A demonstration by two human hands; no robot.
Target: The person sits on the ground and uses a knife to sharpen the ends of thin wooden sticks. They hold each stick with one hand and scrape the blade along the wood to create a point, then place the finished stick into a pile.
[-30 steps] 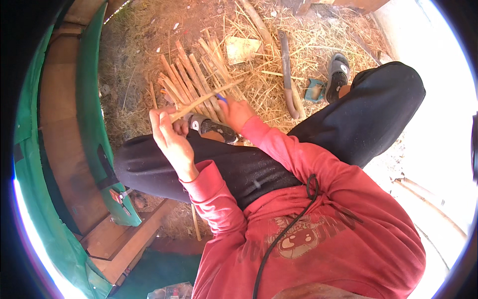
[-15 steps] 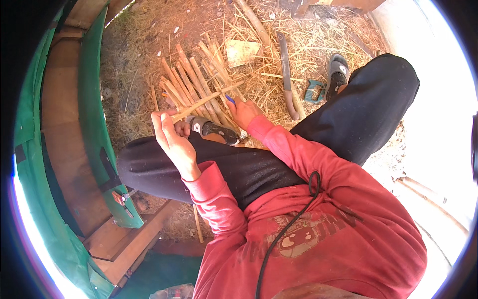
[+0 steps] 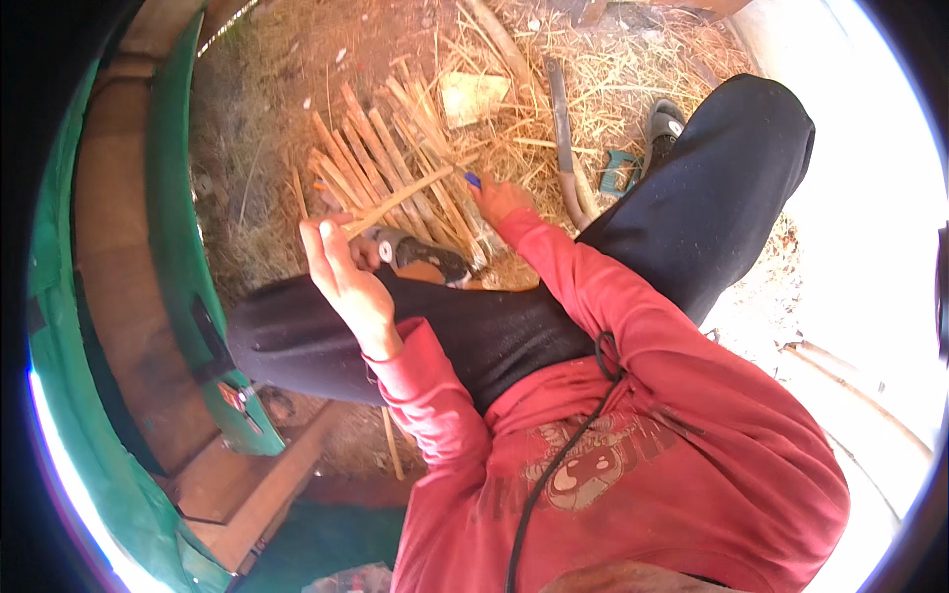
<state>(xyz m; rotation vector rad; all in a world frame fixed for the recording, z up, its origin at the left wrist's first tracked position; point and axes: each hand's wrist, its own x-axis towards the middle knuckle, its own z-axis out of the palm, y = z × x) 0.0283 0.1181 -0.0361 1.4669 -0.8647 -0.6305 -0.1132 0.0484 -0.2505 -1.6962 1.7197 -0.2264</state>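
Observation:
My left hand (image 3: 346, 282) is closed around the near end of a pale split wooden stick (image 3: 403, 200), which slants up to the right above my foot. My right hand (image 3: 502, 201) grips a small knife (image 3: 474, 180) by its blue handle. Its short blade, only partly visible, is at the far tip of the stick; whether they touch I cannot tell. Beneath the stick, a fan of several split wooden sticks (image 3: 368, 148) lies on the ground, their near ends beside my left shoe (image 3: 390, 245).
A machete (image 3: 561, 114) lies right of the sticks on straw, beside a long pole (image 3: 499, 40). A flat pale wood piece (image 3: 473, 97) lies beyond. Near my right shoe (image 3: 664, 124) is a teal plastic handle-shaped thing (image 3: 619, 172). Left stands a green panel (image 3: 176, 188) with wooden boards.
My right hand with the knife has moved outward along the stick, from partway along it to its far tip. My left hand keeps its grip. The view has shifted slightly.

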